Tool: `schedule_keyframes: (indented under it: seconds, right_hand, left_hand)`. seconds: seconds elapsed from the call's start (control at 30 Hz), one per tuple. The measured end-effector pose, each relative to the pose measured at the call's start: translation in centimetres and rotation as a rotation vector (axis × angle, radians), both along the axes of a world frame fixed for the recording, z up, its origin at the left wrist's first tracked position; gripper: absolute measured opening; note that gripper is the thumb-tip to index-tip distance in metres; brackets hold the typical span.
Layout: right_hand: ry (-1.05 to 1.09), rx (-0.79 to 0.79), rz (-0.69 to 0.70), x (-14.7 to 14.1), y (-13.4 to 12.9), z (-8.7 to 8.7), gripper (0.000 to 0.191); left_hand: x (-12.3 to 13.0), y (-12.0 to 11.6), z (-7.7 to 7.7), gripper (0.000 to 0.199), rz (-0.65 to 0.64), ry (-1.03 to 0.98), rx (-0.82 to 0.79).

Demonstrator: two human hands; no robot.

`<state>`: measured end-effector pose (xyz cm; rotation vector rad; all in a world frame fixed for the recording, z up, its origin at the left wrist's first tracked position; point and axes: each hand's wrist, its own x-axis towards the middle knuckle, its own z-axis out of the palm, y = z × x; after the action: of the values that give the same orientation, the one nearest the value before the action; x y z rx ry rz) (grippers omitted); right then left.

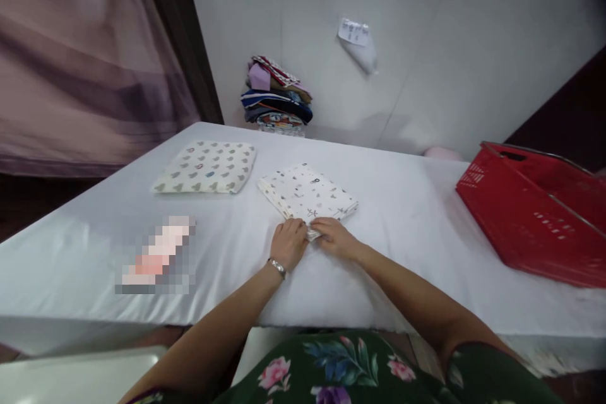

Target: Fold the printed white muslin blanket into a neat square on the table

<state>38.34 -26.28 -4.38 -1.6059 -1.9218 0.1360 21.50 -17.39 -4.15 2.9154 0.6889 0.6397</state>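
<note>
A folded white cloth with small printed figures [310, 192] lies turned cornerwise on the white-covered table [402, 227]. Its near corner is between my two hands. My left hand [288, 243], with a silver bracelet at the wrist, has its fingers curled on the left side of that corner. From the right, my right hand [334, 238] pinches the same corner, fingers bent together. The fingertips of both hands nearly meet. Behind and to the left, a second folded cloth with a grey pattern [208, 167] lies flat.
A red plastic basket [534, 221] stands at the right. A pixelated flat object [158, 255] lies at the left front. Stacked folded fabrics [277, 98] are beyond the far edge by the wall. A curtain [85, 57] hangs at the left.
</note>
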Motion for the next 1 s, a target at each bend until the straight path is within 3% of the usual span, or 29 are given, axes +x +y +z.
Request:
schedule_keyframes:
  seconds: [0.07, 0.13, 0.2, 0.27, 0.4, 0.57, 0.77, 0.87, 1.0]
  right_hand:
    - [0.095, 0.037, -0.138, 2.5, 0.2, 0.8, 0.036]
    - [0.191, 0.003, -0.456, 5.5, 0.7, 1.7, 0.035]
    - [0.28, -0.191, -0.74, 8.3, 1.3, 2.7, 0.037]
    - [0.357, -0.403, -0.84, 10.3, 2.0, 3.2, 0.038]
    - [0.462, -0.59, -0.778, 11.9, 3.0, 3.2, 0.036]
    - [0.626, -0.724, -0.738, 11.7, 3.7, 2.9, 0.04]
    - [0.795, -0.586, -0.722, 11.6, 3.1, 3.6, 0.044]
    - [0.874, -0.484, -0.723, 13.1, 2.1, 4.0, 0.041]
    - [0.775, -0.466, -0.846, 15.2, 0.5, 3.3, 0.039]
  left_hand:
    - [0.0, 0.2, -0.2, 0.018, -0.012, -0.014, 0.007]
    - [0.0, 0.3, -0.3, 0.017, -0.011, -0.022, 0.007]
    - [0.1, 0.3, -0.3, 0.017, -0.006, -0.023, 0.008]
    - [0.0, 0.4, -0.3, 0.017, -0.002, -0.022, 0.02]
    - [0.0, 0.5, -0.3, 0.016, 0.009, -0.023, 0.043]
    - [-0.2, 0.6, -0.6, 0.016, 0.009, -0.046, 0.045]
    - [0.3, 0.7, 0.2, 0.015, -0.073, -0.085, 0.09]
    - [2.0, 0.4, 0.7, 0.008, -0.188, -0.052, 0.082]
    - [5.1, -0.6, 0.3, 0.006, -0.291, -0.002, 0.092]
